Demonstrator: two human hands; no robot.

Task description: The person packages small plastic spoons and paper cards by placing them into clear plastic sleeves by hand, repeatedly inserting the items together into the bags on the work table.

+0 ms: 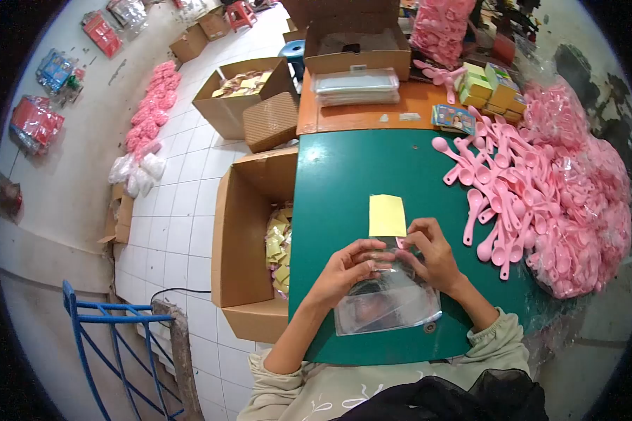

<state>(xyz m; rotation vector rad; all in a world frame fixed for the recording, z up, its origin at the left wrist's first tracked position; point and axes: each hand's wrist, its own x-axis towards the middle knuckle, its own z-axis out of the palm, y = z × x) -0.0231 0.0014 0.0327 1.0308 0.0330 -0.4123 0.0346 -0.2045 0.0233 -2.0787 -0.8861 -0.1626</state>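
Note:
My left hand [352, 272] has its fingers curled at the near edge of the green table, closed on a thin clear plastic bag [388, 269]. Facing it, my right hand [432, 254] pinches the other side of this bag. A small pink piece [400, 242] shows at my right fingertips; its kind is partly hidden. Just beyond the fingers is a yellow card [387, 216]. Below both hands lies a stack of clear plastic bags [372, 309] on the table. Many pink spoons [502, 186] are heaped loose to the right.
At my left, an open cardboard box [242, 238] holds yellow-carded packets [279, 245]. Large bags of pink spoons [576, 217] stand on the right. Past the green table [351, 165] are stacked clear bags [356, 85] and small yellow-green boxes [490, 85]. A blue metal rack [119, 316] stands lower left.

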